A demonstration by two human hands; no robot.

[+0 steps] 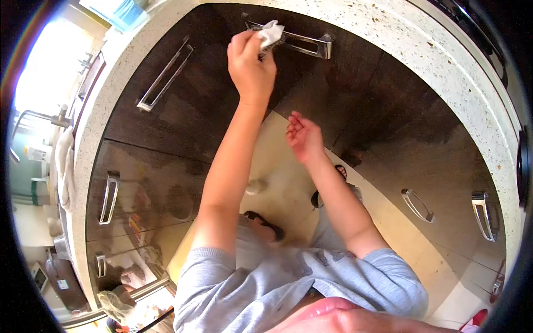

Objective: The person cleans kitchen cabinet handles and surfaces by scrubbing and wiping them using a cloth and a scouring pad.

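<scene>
My left hand is closed around a crumpled white cloth, thin like a wipe or tissue. The cloth lies over the left part of a chrome cabinet handle on a dark brown front, and my fingers hide some of the bar. Lower and to the right, my right hand hangs in the air in front of the cabinets. Its fingers are loosely bent, the palm shows, and nothing is in it.
A speckled white countertop curves above the dark cabinets. Other chrome handles stick out from the fronts on both sides. At left are a faucet and a draped cloth. My sandalled foot stands on the pale floor.
</scene>
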